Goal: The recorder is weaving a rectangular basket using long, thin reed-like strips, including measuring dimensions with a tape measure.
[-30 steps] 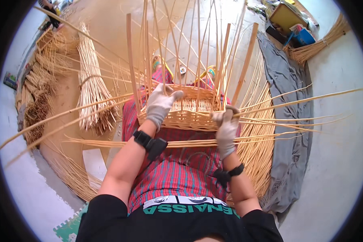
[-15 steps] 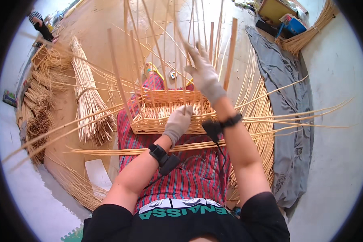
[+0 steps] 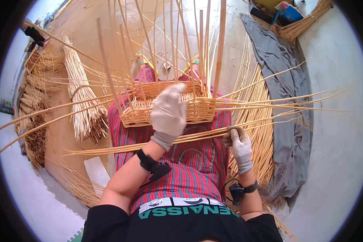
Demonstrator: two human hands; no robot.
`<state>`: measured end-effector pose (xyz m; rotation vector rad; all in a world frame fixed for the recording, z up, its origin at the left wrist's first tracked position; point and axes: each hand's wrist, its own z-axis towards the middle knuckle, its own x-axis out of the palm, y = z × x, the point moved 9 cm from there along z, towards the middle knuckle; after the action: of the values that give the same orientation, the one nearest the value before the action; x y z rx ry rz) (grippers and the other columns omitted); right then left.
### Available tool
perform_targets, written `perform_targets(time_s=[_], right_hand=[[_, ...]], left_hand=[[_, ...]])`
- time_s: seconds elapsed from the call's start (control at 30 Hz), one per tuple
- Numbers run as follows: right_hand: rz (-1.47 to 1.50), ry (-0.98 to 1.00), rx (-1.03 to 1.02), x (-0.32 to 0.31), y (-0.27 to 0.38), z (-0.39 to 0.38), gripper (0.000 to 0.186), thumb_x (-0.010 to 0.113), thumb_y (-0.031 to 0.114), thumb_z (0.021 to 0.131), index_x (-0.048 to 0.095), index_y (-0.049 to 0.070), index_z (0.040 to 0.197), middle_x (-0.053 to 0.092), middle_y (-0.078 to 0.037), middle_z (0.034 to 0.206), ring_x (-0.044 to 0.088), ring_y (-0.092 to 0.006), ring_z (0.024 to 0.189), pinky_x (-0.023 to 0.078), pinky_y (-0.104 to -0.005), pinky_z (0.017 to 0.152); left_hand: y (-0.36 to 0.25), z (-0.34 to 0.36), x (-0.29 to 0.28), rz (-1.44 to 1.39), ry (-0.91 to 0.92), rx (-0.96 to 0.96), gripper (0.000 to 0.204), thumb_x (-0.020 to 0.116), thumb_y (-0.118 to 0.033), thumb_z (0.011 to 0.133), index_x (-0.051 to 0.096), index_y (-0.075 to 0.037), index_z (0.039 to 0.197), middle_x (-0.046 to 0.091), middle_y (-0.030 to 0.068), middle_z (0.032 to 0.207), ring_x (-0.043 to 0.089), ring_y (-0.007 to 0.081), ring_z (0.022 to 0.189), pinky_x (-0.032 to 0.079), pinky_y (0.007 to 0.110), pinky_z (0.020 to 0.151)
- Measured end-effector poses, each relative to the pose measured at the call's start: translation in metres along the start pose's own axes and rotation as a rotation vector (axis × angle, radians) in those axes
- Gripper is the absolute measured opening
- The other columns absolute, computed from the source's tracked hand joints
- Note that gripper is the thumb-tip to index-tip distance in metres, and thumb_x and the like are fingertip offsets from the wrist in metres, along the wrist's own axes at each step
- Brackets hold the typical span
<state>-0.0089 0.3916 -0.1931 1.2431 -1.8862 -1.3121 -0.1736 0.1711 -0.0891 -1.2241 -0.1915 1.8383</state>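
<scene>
A half-woven wicker basket (image 3: 197, 113) rests on my lap, with tall upright stakes rising from its walls. My left hand (image 3: 168, 115), in a pale work glove, hovers over the basket's near wall. Its fingers point away from me, slightly blurred, and nothing shows in them. Several thin peeled rods (image 3: 189, 136) lie across my thighs in front of the basket. My right hand (image 3: 240, 147), gloved with darker fingertips, is closed at the right part of these rods. Long rod ends (image 3: 278, 104) stick out from the basket's right side.
Left of me lies a tied bundle of rods (image 3: 78, 88), and farther left are heaps of coiled cane (image 3: 42, 105). On the right, loose rods (image 3: 254, 133) lie beside a grey cloth (image 3: 282, 97). A blue container (image 3: 291, 15) stands far right. Another person's legs (image 3: 35, 36) show far left.
My right hand has come down from among the upright stakes to the rods on my lap. The left hand has let go of the near wall and lifted.
</scene>
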Motion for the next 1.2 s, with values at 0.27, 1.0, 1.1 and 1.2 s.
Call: perform_targets(time_s=[0.27, 1.0, 1.1, 1.2], right_hand=[[-1.178, 0.226, -0.856, 0.117, 0.024, -0.039, 0.019, 0.07, 0.031, 0.089, 0.071, 0.012, 0.091, 0.07, -0.014, 0.086, 0.068, -0.0306, 0.09, 0.049, -0.0453, 0.091], [-0.678, 0.477, -0.905, 0.077, 0.095, -0.12, 0.018, 0.075, 0.022, 0.09, 0.077, 0.018, 0.108, 0.076, -0.006, 0.098, 0.072, -0.0274, 0.093, 0.058, -0.0396, 0.086], [-0.345, -0.026, -0.887, 0.001, 0.172, -0.064, 0.014, 0.073, 0.016, 0.092, 0.075, 0.011, 0.105, 0.075, -0.012, 0.096, 0.072, -0.0321, 0.093, 0.058, -0.0427, 0.084], [-0.595, -0.278, -1.09, -0.023, 0.244, -0.003, 0.023, 0.068, 0.02, 0.095, 0.072, 0.007, 0.114, 0.074, -0.016, 0.102, 0.072, -0.034, 0.098, 0.057, -0.0442, 0.089]], left_hand=[[-0.022, 0.05, 0.088, 0.173, 0.537, 0.058, 0.086, 0.077, -0.048, 0.082, 0.044, -0.023, 0.157, 0.07, 0.0173, 0.101, 0.07, 0.0376, 0.093, 0.054, 0.051, 0.086], [-0.044, 0.091, -0.145, -0.419, -0.147, 0.034, 0.078, 0.09, -0.015, 0.079, 0.049, -0.006, 0.145, 0.071, 0.0121, 0.102, 0.074, 0.0201, 0.096, 0.06, 0.032, 0.085], [-0.081, 0.076, -0.154, -0.355, -0.13, 0.13, 0.078, 0.089, -0.013, 0.08, 0.047, -0.004, 0.146, 0.066, 0.0115, 0.109, 0.071, 0.0187, 0.097, 0.059, 0.031, 0.086], [-0.123, 0.052, -0.167, -0.159, -0.178, 0.278, 0.08, 0.091, -0.014, 0.077, 0.049, -0.003, 0.144, 0.065, 0.0118, 0.113, 0.069, 0.0189, 0.1, 0.059, 0.032, 0.087]])
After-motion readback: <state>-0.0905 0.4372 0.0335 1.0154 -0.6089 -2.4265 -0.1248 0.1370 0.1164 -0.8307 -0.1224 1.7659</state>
